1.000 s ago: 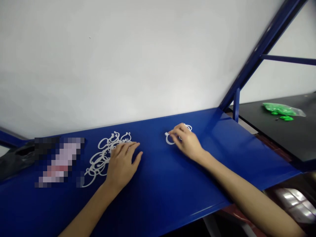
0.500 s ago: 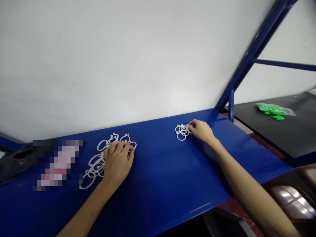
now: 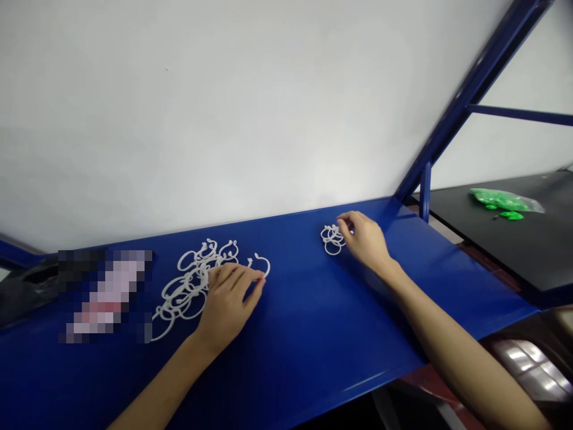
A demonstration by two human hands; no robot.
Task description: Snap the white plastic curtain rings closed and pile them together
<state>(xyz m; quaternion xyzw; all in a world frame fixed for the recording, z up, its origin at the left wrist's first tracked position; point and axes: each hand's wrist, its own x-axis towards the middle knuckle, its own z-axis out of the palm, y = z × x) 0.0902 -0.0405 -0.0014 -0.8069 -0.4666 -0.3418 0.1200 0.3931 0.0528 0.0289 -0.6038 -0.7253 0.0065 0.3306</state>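
Note:
A blue metal shelf (image 3: 304, 322) carries a loose heap of several white plastic rings (image 3: 188, 286) at the left and a small cluster of white rings (image 3: 332, 237) further right. My left hand (image 3: 228, 301) lies on the shelf at the heap's right edge, its fingertips pinching one open white ring (image 3: 262, 266) drawn clear of the heap. My right hand (image 3: 364, 240) rests just right of the small cluster, fingers curled, fingertips touching its rings; whether it grips one is hidden.
A white wall rises behind the shelf. A blue slanted frame post (image 3: 465, 95) stands at the right. Beyond it a black surface (image 3: 501, 245) holds a bag of green parts (image 3: 504, 200). A blurred-out object (image 3: 105, 295) lies at the shelf's left.
My right hand carried a ring rightward to the small cluster and stays there. My left hand went into the heap, then slid right, pulling one ring out.

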